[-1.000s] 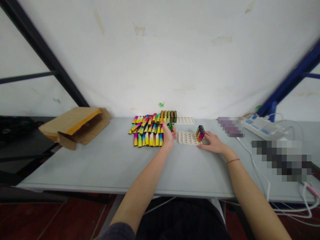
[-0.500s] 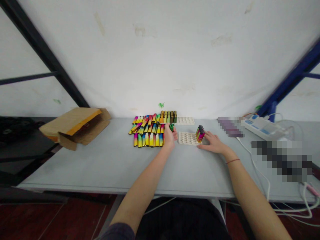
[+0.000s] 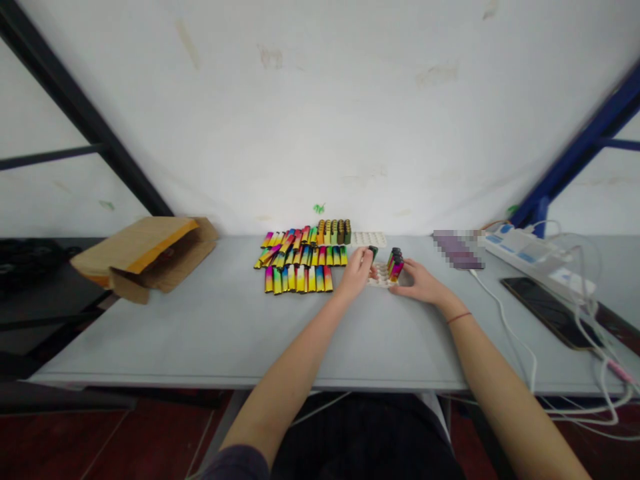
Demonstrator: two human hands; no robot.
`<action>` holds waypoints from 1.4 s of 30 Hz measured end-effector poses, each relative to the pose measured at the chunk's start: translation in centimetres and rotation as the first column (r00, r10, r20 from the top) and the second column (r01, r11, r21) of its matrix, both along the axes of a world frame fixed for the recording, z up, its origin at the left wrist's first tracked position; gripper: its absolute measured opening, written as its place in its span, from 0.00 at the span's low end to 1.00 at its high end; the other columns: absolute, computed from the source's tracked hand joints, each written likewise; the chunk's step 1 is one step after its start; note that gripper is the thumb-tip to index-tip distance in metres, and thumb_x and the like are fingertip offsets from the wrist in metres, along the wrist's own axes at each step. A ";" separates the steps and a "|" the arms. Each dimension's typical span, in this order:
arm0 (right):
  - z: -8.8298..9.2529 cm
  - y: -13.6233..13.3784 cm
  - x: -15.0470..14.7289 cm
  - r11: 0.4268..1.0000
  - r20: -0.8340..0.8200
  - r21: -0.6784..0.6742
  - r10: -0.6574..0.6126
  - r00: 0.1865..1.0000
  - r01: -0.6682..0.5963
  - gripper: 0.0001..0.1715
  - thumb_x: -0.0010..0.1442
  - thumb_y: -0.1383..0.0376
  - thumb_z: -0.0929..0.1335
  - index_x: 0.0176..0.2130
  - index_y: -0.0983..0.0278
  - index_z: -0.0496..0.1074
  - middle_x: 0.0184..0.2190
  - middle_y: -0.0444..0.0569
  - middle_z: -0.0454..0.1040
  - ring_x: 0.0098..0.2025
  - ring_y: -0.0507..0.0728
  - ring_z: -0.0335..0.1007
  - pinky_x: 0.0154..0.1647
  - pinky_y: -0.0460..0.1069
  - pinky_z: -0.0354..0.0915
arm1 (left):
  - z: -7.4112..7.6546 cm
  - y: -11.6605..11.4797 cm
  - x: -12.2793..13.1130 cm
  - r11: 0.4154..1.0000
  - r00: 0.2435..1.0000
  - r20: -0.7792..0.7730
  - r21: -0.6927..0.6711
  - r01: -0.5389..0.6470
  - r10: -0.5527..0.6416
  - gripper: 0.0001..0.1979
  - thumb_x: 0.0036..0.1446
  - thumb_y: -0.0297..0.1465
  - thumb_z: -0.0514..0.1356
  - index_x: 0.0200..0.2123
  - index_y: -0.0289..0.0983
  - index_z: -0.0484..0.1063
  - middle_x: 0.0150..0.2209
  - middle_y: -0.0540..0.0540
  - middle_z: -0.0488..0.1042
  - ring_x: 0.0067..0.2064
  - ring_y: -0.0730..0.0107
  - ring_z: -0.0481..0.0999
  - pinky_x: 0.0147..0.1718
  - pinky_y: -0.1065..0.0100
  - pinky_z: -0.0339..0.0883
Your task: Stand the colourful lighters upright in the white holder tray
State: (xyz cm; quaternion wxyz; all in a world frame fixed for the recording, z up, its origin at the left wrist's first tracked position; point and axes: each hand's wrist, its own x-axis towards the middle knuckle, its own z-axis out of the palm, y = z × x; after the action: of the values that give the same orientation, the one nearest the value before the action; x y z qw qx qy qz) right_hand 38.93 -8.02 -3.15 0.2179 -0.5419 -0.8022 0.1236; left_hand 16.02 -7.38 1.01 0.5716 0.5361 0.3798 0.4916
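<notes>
Many rainbow-coloured lighters (image 3: 299,261) lie in rows on the grey table (image 3: 210,327). My left hand (image 3: 358,274) is closed on one dark-topped lighter (image 3: 373,252) and holds it over the white slotted tray (image 3: 382,275). Several lighters (image 3: 395,262) stand upright in the tray's right end. My right hand (image 3: 420,283) rests against the tray's right side with fingers curled by those upright lighters. A second white tray (image 3: 369,239) lies behind, next to a row of standing lighters (image 3: 335,231).
An open cardboard box (image 3: 145,252) lies at the table's left rear. A power strip (image 3: 530,250) with cables, a dark phone (image 3: 547,311) and a blurred purple item (image 3: 456,248) sit on the right. The white wall stands right behind the table.
My left hand has moved right from the lighter pile to above the tray, carrying a lighter. My right hand stays at the tray. The camera shifted slightly.
</notes>
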 end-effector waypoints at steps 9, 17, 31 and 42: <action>-0.4 0.2 0.3 1.000 -0.037 -0.003 0.002 0.999 -0.002 0.44 0.56 0.46 0.75 0.64 0.67 0.74 0.64 0.65 0.75 0.65 0.75 0.71 0.70 0.66 0.63 | -0.8 0.3 0.3 0.986 0.983 -0.185 0.165 0.038 -0.007 0.05 0.61 0.32 0.68 0.41 0.38 0.79 0.40 0.47 0.81 0.43 0.65 0.79 0.45 0.69 0.71; -1.0 0.6 0.5 0.996 -0.092 0.060 0.071 0.993 -0.066 0.38 0.57 0.49 0.77 0.60 0.66 0.77 0.60 0.65 0.77 0.61 0.75 0.74 0.66 0.68 0.67 | -2.7 0.5 0.5 0.935 0.924 -0.376 0.297 0.194 -0.072 0.11 0.63 0.33 0.66 0.48 0.38 0.82 0.44 0.45 0.84 0.47 0.61 0.81 0.49 0.64 0.73; -1.2 0.6 0.6 0.991 -0.145 0.095 0.107 0.984 -0.094 0.34 0.57 0.52 0.76 0.59 0.62 0.78 0.59 0.61 0.78 0.60 0.72 0.75 0.65 0.67 0.69 | -2.5 -0.1 1.3 0.860 0.875 -0.483 0.461 0.221 0.034 0.12 0.64 0.34 0.68 0.51 0.41 0.77 0.47 0.46 0.85 0.50 0.61 0.83 0.55 0.61 0.74; -1.1 0.6 0.7 0.995 -0.138 0.073 0.081 0.987 -0.071 0.37 0.56 0.50 0.77 0.60 0.64 0.78 0.60 0.63 0.78 0.61 0.74 0.75 0.66 0.68 0.68 | -1.6 -0.1 1.0 0.759 0.725 -0.649 0.586 0.282 0.232 0.13 0.67 0.35 0.66 0.53 0.42 0.80 0.53 0.44 0.82 0.56 0.57 0.78 0.60 0.58 0.68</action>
State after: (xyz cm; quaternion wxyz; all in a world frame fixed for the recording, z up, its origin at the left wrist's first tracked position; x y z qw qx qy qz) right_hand 39.66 -7.41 -4.28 0.2875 -0.4931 -0.8086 0.1424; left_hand 16.98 -7.52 -0.56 0.1732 0.8477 0.3608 0.3482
